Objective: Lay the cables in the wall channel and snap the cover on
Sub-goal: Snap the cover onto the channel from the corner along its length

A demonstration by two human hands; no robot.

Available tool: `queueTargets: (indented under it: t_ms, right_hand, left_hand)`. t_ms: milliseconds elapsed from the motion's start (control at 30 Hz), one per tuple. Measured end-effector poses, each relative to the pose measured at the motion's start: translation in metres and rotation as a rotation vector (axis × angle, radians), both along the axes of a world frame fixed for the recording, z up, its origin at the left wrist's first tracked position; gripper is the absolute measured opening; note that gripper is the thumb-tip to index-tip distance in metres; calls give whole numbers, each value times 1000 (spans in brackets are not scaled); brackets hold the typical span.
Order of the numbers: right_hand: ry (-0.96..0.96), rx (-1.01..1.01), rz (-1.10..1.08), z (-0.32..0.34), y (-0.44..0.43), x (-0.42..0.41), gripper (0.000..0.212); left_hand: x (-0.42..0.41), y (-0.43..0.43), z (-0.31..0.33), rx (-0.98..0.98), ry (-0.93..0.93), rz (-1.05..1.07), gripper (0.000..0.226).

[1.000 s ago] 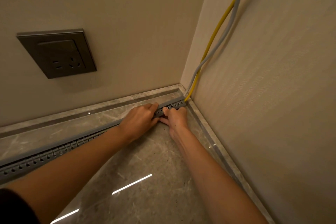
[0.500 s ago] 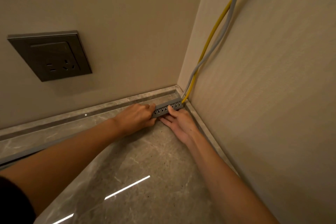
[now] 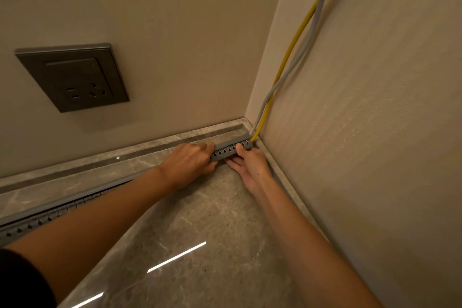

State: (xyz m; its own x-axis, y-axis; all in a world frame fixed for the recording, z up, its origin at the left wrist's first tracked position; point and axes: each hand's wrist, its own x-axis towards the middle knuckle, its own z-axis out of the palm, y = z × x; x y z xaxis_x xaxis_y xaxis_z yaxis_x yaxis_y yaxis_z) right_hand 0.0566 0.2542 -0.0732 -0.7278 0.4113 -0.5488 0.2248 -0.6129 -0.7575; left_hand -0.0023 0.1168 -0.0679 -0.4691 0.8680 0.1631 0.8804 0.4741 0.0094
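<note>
A grey slotted cable channel runs along the floor at the foot of the back wall and ends in the room corner. A yellow cable and a grey cable come down the right wall and enter the channel's end at the corner. My left hand lies curled over the channel, its fingers closed on the top edge. Just right of it, my right hand rests palm-down on the floor with the thumb pressed against the channel's slotted face. Whether a cover sits on the channel I cannot tell.
A dark wall socket sits on the back wall at the left. A marble skirting lines both walls. The floor is glossy grey marble. More of the slotted channel shows at the far left under my left forearm.
My view has swung slightly, so the socket sits lower and further right than half a second ago. Both hands stay on the channel near the corner, barely moved.
</note>
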Motion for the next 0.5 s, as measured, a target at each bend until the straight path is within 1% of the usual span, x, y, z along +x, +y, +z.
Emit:
queueTargets:
  t_ms: [67,100,167,233,367,433,500]
  right_hand:
    - [59,-71,44,-2,1,7,39]
    - [79,-91,76,-2,-1,9,39]
    - [99,-87,123,-1,-6,10,36]
    - [102,-57,94,-2,-13,9,36]
    - [93,-16,64,-5,-17,7,45]
    - [86,2,67,-4,-16,7,47]
    - [88,8,68,-3,-17,7,49]
  left_hand:
    - [-1,-2,-2,6,45,-8,30]
    - [0,-3,-3,9,39,-8,30]
    - [3,-2,-5,39,-15,13,32]
    - [4,1,-9,78,-37,61,39]
    - [7,2,-7,-12,-133,116,45]
    - [6,-1,-6,17,-204,122,44]
    - [1,-10,-2,96,-346,142,38]
